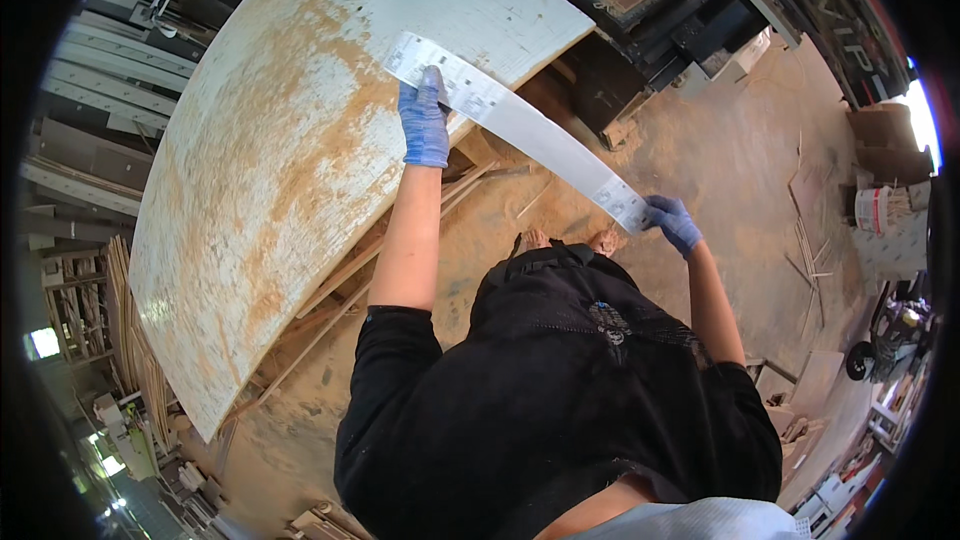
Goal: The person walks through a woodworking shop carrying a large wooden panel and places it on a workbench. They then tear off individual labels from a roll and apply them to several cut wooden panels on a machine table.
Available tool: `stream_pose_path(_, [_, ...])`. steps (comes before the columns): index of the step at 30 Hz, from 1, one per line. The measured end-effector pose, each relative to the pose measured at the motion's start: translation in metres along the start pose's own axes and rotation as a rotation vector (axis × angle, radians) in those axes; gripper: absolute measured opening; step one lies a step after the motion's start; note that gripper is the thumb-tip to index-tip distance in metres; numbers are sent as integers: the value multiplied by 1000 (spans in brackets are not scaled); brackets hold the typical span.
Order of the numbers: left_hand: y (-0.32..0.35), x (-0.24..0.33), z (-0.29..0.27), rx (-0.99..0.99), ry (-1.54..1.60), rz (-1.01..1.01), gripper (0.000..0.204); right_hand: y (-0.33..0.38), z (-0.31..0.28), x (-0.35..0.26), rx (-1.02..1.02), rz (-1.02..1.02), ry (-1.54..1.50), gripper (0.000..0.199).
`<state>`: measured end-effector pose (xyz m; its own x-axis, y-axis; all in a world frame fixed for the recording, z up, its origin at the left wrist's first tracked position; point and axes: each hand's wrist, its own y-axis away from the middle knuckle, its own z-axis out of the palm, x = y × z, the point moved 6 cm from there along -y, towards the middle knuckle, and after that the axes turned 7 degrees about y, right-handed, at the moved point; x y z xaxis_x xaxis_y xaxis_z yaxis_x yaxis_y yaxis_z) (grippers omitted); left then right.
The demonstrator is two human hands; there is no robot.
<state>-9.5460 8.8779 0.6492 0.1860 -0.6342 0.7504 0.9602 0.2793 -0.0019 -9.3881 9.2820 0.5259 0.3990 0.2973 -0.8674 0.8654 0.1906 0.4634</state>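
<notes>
A long, narrow white board [545,145] slants from above the worktable down toward my right side. Printed labels with small dark marks show near both of its ends, and the stretch between them is plain white. My left hand [425,122], in a blue glove, is closed around the board close to its far left end, thumb on top. At the near right end, my right hand [673,224] in a matching glove grips the tip; its fingers are partly hidden. The board's left end hangs over the edge of the large white worktable [270,170].
Brown dust covers patches of the tabletop. Wooden strips [345,275] lie under its near edge. Dark furniture panels [610,80] stand beyond it. On the right, thin offcuts [808,258] lie on the dusty floor, near a white bucket [872,208]. Long boards [115,80] are stacked at far left.
</notes>
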Motion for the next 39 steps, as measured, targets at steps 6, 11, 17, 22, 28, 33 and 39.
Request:
stream_pose_path(6, [6,0,3,-40,-50,-56,34,8,-15,18,50,66,-48,29])
stream_pose_path(11, [12,-7,22,-74,57,-138,38,-3,-7,-24,85,-150,208,32])
stream_pose_path(17, [29,-36,52,-176,73,-297,41,-33,76,-217,34,-706,78,40])
stream_pose_path(22, [32,-53,69,-186,35,-373,37,-61,84,-238,129,-660,141,35])
stream_pose_path(28, [11,-89,64,-50,79,-344,34,-73,62,-251,287,-799,552,16])
stream_pose_path(33, [-18,-128,51,82,83,-293,34,-122,38,-243,156,-765,563,9])
stream_pose_path(39, [-55,-147,50,239,154,-231,34,-264,-69,-233,258,-605,78,10])
